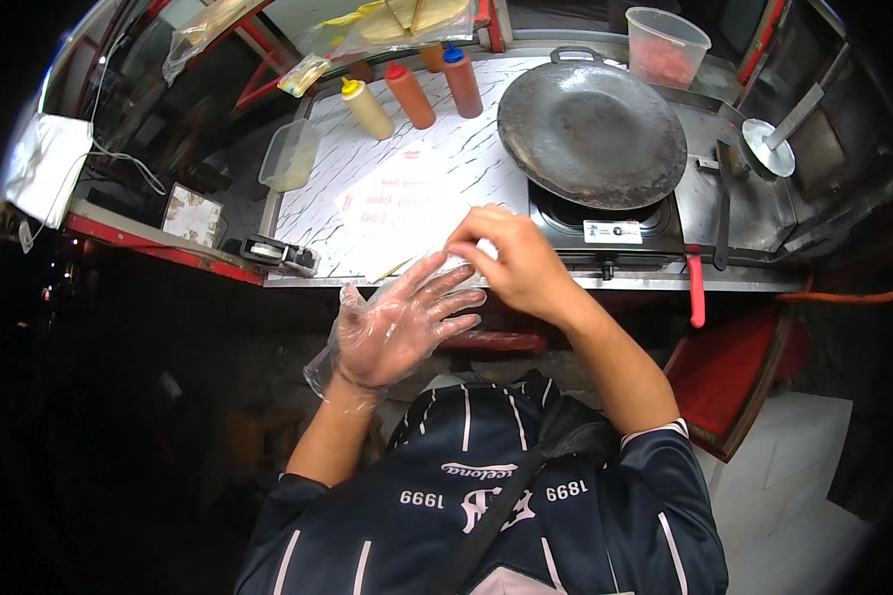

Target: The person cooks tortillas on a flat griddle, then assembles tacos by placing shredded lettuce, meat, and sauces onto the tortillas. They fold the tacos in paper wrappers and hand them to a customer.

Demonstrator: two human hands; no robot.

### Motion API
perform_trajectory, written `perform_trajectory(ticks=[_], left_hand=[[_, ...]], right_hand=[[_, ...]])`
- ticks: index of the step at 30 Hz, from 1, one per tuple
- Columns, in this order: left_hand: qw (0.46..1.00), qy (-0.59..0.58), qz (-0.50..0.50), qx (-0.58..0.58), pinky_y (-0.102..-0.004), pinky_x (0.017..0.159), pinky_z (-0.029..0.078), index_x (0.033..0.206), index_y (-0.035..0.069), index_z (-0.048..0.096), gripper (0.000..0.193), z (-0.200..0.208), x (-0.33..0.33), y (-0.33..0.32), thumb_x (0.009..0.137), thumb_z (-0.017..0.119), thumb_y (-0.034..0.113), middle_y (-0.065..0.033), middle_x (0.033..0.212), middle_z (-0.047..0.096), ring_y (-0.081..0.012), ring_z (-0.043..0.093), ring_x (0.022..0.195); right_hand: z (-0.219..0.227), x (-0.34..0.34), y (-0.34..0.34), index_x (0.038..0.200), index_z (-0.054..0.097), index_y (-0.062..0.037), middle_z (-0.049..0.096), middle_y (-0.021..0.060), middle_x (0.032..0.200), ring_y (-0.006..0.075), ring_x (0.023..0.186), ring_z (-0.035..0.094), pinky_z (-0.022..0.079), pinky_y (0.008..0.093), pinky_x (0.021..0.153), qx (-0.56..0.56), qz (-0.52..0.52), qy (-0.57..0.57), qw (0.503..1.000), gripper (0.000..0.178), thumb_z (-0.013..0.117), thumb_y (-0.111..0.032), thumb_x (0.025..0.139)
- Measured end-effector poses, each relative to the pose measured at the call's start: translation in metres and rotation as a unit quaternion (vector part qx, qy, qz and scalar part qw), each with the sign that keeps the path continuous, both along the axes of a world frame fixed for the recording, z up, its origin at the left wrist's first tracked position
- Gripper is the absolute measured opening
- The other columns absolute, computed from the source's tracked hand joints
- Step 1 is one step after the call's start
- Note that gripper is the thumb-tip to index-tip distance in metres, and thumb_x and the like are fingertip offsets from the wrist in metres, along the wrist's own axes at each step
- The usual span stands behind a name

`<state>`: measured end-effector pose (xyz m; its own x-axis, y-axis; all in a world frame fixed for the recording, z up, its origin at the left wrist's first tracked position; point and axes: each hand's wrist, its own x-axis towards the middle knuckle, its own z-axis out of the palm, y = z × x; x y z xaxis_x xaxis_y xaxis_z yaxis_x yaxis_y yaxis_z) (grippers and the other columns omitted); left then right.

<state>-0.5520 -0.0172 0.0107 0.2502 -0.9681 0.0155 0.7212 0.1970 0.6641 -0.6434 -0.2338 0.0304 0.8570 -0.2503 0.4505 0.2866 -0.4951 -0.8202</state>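
Observation:
My left hand [397, 322] is held palm up, fingers spread, in front of the counter's near edge. A thin clear plastic glove [322, 369] covers it and hangs loose around the wrist. Bare and bent inward, my right hand [516, 263] pinches the glove's plastic by the left fingertips. Beyond both hands, a white paper sheet with red print [397, 213] lies on the marbled white counter [318, 238].
A round black griddle pan [592, 129] sits on a gas stove [675, 233] at right. Nearby are a red handle [697, 293] and a dark long tool [722, 203]. Behind the paper stand yellow-capped [369, 111], red-capped [410, 99] and blue-capped [462, 84] squeeze bottles, and a clear tub [670, 45].

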Motion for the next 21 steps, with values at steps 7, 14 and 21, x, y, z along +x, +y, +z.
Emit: perform_trajectory(ticks=[7, 14, 21], left_hand=[[1.0, 0.022, -0.01, 0.004, -0.0552, 0.122, 0.029, 0.164, 0.005, 0.023, 0.103, -0.002, 0.01, 0.018, 0.094, 0.053, 0.075, -0.0235, 0.166, 0.029, -0.0393, 0.037, 0.149], [0.998, 0.065, -0.004, 0.02, -0.0581, 0.121, 0.031, 0.163, 0.006, 0.028, 0.087, -0.025, 0.056, 0.04, 0.101, 0.049, 0.063, -0.0241, 0.165, 0.031, -0.0413, 0.037, 0.149], [0.979, 0.151, -0.047, -0.126, -0.06, 0.122, 0.03, 0.163, 0.005, 0.026, 0.094, -0.027, 0.148, 0.105, 0.099, 0.049, 0.069, -0.0282, 0.164, 0.032, -0.0482, 0.039, 0.146]], right_hand=[[0.024, 0.007, 0.038, 0.105, 0.072, -0.0053, 0.068, 0.0132, 0.109, 0.0321, 0.105, 0.062, 0.046, 0.0409, 0.091, -0.071, -0.042, -0.095, 0.992, 0.024, 0.078, -0.019, 0.088], [0.026, 0.074, 0.066, 0.102, 0.071, -0.0094, 0.067, 0.0094, 0.108, 0.0269, 0.113, 0.058, 0.039, 0.046, 0.098, -0.213, -0.028, -0.113, 0.97, 0.023, 0.079, -0.022, 0.085], [0.014, 0.113, 0.114, 0.101, 0.069, 0.0005, 0.07, 0.0129, 0.092, 0.026, 0.089, 0.065, 0.048, 0.0356, 0.081, -0.07, -0.079, 0.054, 0.993, 0.02, 0.077, -0.013, 0.089]])
